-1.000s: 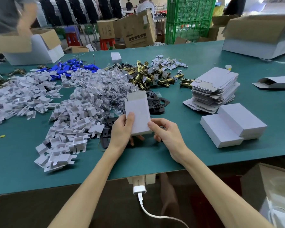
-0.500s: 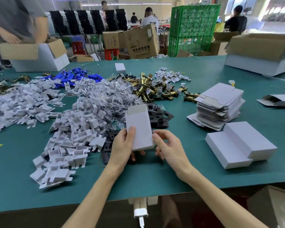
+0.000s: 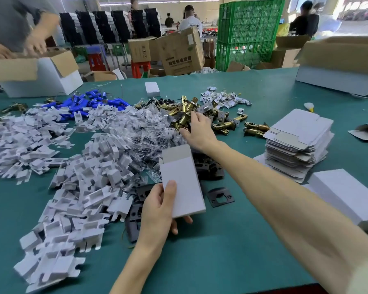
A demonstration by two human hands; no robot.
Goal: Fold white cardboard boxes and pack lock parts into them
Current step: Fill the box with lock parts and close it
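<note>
Green table, busy workshop behind. White box is folded with its far flap open, at centre. Left hand alone pinches it, thumb on top, fingers under. Right hand has let go and reached to 12 o'clock into the brass latches; fingers curl over one, firm hold can't tell. Likely folding done, packing starts. White inserts at 9 o'clock, flat blanks at 2 o'clock.
</note>
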